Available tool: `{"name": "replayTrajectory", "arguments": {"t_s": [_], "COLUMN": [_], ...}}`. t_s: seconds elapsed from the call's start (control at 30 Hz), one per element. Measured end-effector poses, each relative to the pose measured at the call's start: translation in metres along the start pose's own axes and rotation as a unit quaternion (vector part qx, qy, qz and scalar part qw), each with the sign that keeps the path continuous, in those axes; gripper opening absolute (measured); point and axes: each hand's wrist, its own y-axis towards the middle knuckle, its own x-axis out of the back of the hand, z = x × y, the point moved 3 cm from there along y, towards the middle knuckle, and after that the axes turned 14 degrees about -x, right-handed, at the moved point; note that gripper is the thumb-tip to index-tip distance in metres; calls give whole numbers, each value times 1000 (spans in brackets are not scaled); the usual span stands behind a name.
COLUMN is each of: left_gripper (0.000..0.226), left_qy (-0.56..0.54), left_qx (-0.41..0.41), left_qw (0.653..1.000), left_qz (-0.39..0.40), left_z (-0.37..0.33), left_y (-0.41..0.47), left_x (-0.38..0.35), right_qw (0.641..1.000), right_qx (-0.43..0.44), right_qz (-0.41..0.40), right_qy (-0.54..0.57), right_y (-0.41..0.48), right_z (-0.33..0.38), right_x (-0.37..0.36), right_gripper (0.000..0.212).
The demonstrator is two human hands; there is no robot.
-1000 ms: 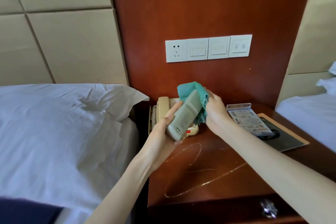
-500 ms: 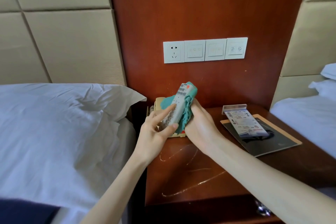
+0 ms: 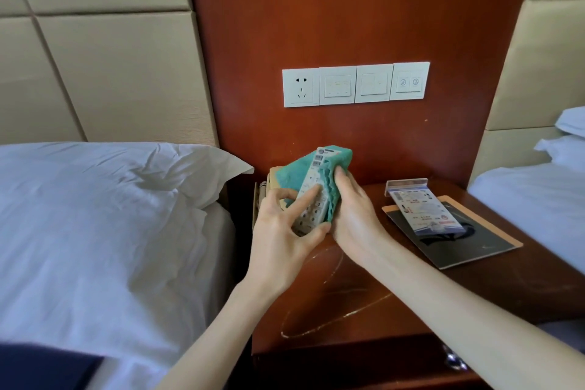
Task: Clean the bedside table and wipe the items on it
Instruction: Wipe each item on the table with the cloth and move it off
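Teal cloth point(image 3: 340, 159) (grey-white remote point(image 3: 313, 190))

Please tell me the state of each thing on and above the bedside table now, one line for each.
remote, off the table, buttons toward camera, held in left hand
teal cloth, bunched behind the remote, gripped by right hand
bedside table, streaked with pale marks
leaflet holder, resting on black mat
telephone, mostly hidden behind hands
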Motion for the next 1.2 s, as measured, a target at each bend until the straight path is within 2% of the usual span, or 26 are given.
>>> {"name": "replayTrajectory", "arguments": {"t_s": [0.2, 0.3, 0.37, 0.43, 0.53, 0.6, 0.67, 0.77, 0.87, 1.03, 1.2], "left_gripper": [57, 55, 39, 21, 15, 17, 21, 22, 21, 26, 30], "left_qy": [-15, -44, -71, -133, -223, -268, -290, -297, -318, -328, -302], "left_qx": [-28, -7, 21, 72, 189, 251, 284, 294, 287, 293, 255], "left_qw": [999, 996, 995, 988, 956, 929, 914, 909, 903, 886, 891], "left_qz": [33, 71, 68, 19, -38, -40, -13, -3, -34, -149, -221], "left_z": [5, 4, 6, 13, 28, 36, 43, 50, 50, 55, 54], "left_y": [-3, -5, -2, 2, 6, 5, 2, -1, 1, 7, 12], "left_x": [-3, -7, -6, 0, 7, 9, 9, 11, 12, 28, 39], "right_qw": [999, 996, 994, 989, 977, 971, 966, 965, 967, 962, 959], "right_qx": [-25, -35, -40, -42, -59, -75, -81, -86, -115, -184, -173], "right_qz": [-9, -27, -26, -28, -20, -2, 12, 14, 21, 86, 137], "right_qy": [-46, -74, -99, -136, -202, -226, -244, -247, -225, -183, -179], "right_y": [-3, -2, -1, -1, -4, -7, -10, -11, -10, -14, -20], "right_z": [-12, -8, -5, -3, -6, -14, -23, -28, -29, -30, -23], "right_x": [13, 21, 23, 23, 20, 15, 11, 6, 4, 2, -3], "right_gripper": [27, 22, 20, 20, 23, 22, 19, 18, 27, 29, 32]}}
